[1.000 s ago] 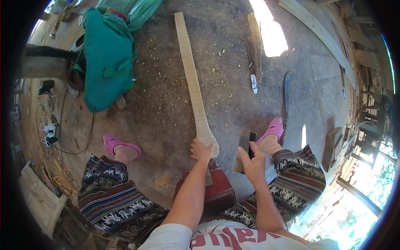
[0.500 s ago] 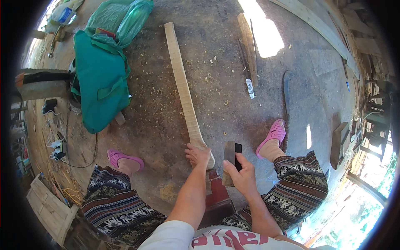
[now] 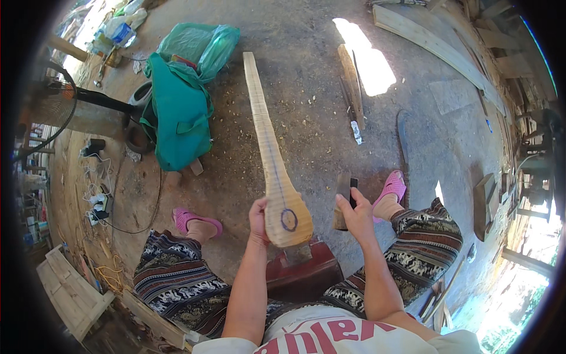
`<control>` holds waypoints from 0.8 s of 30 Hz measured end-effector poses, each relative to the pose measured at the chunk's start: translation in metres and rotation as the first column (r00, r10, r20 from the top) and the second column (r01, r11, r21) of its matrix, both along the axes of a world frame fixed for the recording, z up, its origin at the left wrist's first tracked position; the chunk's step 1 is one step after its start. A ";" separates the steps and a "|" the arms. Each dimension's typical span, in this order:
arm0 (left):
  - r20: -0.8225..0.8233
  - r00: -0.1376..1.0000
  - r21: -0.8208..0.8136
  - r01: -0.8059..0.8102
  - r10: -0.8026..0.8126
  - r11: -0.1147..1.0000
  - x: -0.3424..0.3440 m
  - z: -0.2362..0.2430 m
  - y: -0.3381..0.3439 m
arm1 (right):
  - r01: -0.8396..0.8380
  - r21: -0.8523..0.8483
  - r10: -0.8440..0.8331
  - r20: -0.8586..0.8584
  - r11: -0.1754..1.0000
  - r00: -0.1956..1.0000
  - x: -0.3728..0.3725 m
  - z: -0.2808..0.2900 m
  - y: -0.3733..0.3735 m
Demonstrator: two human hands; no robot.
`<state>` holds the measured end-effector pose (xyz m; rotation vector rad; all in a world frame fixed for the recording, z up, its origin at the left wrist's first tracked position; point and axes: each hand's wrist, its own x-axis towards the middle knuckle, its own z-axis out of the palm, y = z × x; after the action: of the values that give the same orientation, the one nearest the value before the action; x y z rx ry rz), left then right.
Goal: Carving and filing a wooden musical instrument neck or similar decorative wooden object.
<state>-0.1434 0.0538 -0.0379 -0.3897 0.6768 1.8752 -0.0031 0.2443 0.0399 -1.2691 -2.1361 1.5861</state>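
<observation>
A long pale wooden piece [image 3: 275, 159] stretches away from me, narrow at the far end and broad and rounded at the near end. Its upper face carries a dark drawn line and an oval. My left hand [image 3: 258, 219] is closed around the left edge of the broad end; some fingers are hidden underneath. To the right, my right hand [image 3: 356, 213] grips a small wooden block [image 3: 341, 219] with a black part on its side, apart from the long piece. A dark red low seat or bench [image 3: 303, 274] shows between my legs, below the broad end.
A green bag [image 3: 183, 118] and a translucent green plastic bag [image 3: 200, 47] lie at the far left. Wood strips [image 3: 352, 82] and a curved dark blade-like tool [image 3: 402, 135] rest on the floor ahead. Cables [image 3: 97, 189] lie left; a plank [image 3: 430, 44] lies far right.
The long wooden piece has been turned from its narrow edge to its broad, marked face. My left hand has moved to its left side. My right hand still grips the block.
</observation>
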 end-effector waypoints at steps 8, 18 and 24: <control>-0.052 0.928 -0.140 0.360 -0.370 0.922 0.019 0.037 -0.031 | 0.039 0.046 -0.036 -0.067 0.998 0.997 0.017 -0.011 -0.002; 0.032 0.789 -0.242 0.602 -0.614 0.761 0.083 0.015 -0.070 | -0.064 0.087 0.062 0.021 0.994 0.998 0.017 -0.002 -0.009; -0.116 0.788 -0.598 0.431 -0.605 0.676 0.070 0.037 -0.072 | -0.088 0.100 0.081 0.071 0.991 0.994 0.025 -0.010 -0.015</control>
<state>-0.0736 -0.0183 -0.0007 -0.2164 1.3967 1.1577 0.0216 0.2291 0.0303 -1.2307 -2.3097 1.4622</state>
